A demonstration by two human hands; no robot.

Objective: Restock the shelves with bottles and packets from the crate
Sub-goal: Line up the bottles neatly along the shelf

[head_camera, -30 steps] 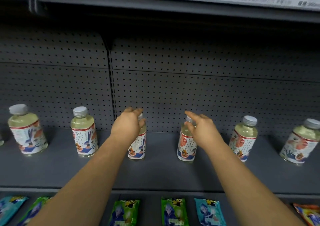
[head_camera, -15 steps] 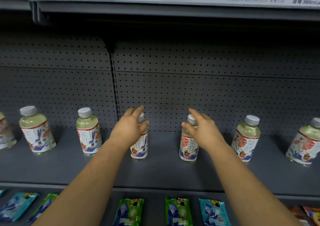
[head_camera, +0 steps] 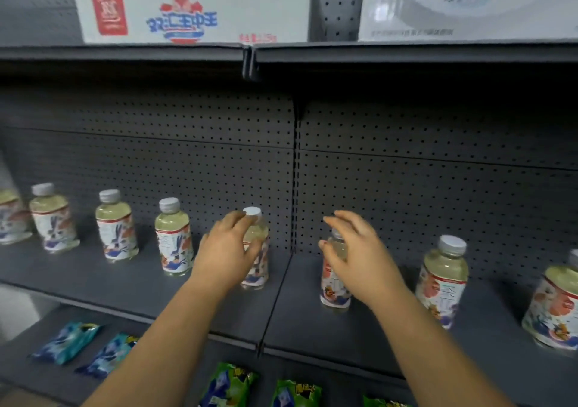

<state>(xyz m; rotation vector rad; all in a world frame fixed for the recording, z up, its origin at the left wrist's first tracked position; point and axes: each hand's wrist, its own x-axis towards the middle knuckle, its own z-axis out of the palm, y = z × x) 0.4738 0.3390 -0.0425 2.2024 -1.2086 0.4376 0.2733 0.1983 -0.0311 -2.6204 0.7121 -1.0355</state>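
Grey metal shelf [head_camera: 131, 284] runs across the middle of the frame, backed by a dark pegboard [head_camera: 422, 169]. A row of small bottles with pale yellow-green drink, white caps and cartoon labels stands on it, spaced apart.

Two bare arms reach in from the bottom of the frame. The left hand [head_camera: 225, 250], at centre, is curled around the side of a bottle [head_camera: 256, 250] standing upright on the shelf; its fingertips lie by the white cap. The right hand [head_camera: 359, 250], just right of centre, wraps over the upper part of a second bottle [head_camera: 334, 284], covering most of its cap (only the lower label shows clearly). Both bottles rest on the shelf, one on each side of the pegboard's vertical seam.

To the left stand three more bottles [head_camera: 114, 225] and part of a fourth at the left edge. To the right stand another bottle [head_camera: 444, 278] and one cut off at the right edge.

On the lower shelf, at the bottom of the frame, lie blue packets [head_camera: 67, 341] at left and green packets [head_camera: 230, 384] at centre. On the top shelf sit a white carton [head_camera: 194, 9] with red and blue print and a second carton [head_camera: 469, 3] at upper right.
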